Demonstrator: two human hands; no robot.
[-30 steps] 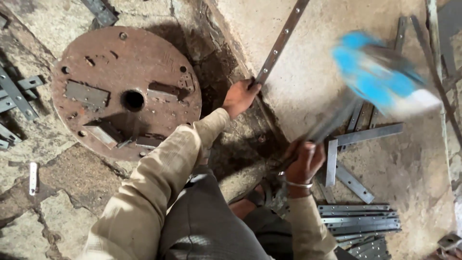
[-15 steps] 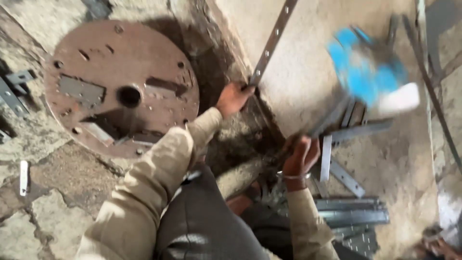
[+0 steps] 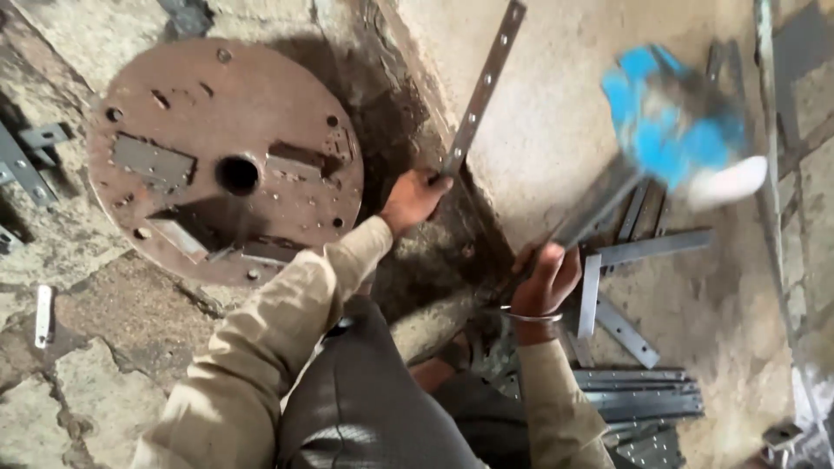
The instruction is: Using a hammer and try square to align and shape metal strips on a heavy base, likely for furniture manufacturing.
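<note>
Left hand [image 3: 413,198] is gripping the bottom end of a perforated metal strip [image 3: 483,87]. Right hand [image 3: 545,280] is clenched round the handle of a blurry blue-headed hammer [image 3: 673,122], raised up to its right

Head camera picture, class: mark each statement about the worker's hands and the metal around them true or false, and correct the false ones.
1. The left hand grips the lower end of a long perforated metal strip. True.
2. The right hand is empty. False: it holds the handle of a blurred blue-headed hammer.
3. The rusty round plate has a hole at its centre. True.
4. The stack of strips lies on the round plate. False: it lies on the floor by the right arm.
</note>
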